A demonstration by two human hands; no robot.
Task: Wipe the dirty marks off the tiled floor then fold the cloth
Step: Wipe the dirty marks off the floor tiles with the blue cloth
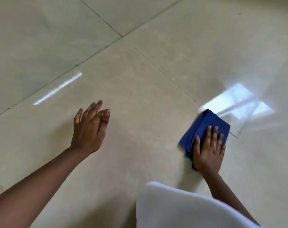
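Note:
A blue cloth (pixel 204 127), folded into a thick pad, lies on the glossy beige tiled floor (pixel 140 89) at the right. My right hand (pixel 209 148) rests flat on the cloth's near part, fingers spread, pressing it onto a tile beside a grout line. Held out over the floor at the middle left, my left hand (pixel 90 127) has loose, slightly spread fingers and nothing in it. A few tiny dark specks (pixel 162 139) dot the tile between the two hands.
Dark grout lines (pixel 97 51) cross the floor diagonally. A bright window reflection (pixel 237 101) shines just beyond the cloth, and a thin light streak (pixel 57 88) at the left. White clothing (pixel 181 208) covers the lower right.

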